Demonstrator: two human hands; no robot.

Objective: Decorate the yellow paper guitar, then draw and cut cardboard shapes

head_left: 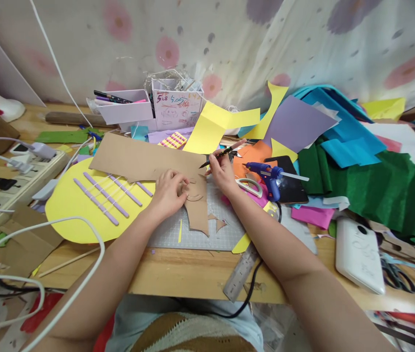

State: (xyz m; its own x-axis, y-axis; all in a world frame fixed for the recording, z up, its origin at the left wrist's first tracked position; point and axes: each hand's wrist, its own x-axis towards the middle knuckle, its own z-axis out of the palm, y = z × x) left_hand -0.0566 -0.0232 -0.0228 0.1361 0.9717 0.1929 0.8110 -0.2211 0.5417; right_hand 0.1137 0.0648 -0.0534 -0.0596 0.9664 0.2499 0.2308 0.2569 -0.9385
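Note:
A brown cardboard piece (130, 159) lies across the grey cutting mat (166, 234), its lower part narrowing to a ragged end, with thin curved lines on it. Pressing down on this lower part is my left hand (170, 191), fingers bent and thumb close to the index finger. Between the fingers of my right hand (222, 171) is a dark pencil (225, 152), its point aimed left just above the cardboard. I cannot tell whether the point touches. Small cardboard scraps (221, 225) lie beside the piece. Left of it is a yellow rounded sheet (71, 210) bearing purple strips (100, 201).
Right of my hand stand a blue glue gun (266, 173) and white-handled scissors (249, 187). A steel ruler (240, 274) overhangs the front edge. Coloured paper (383, 190) heaps at right, near a white power bank (359, 256). White cables (97, 230) loop at left by a power strip (42, 178).

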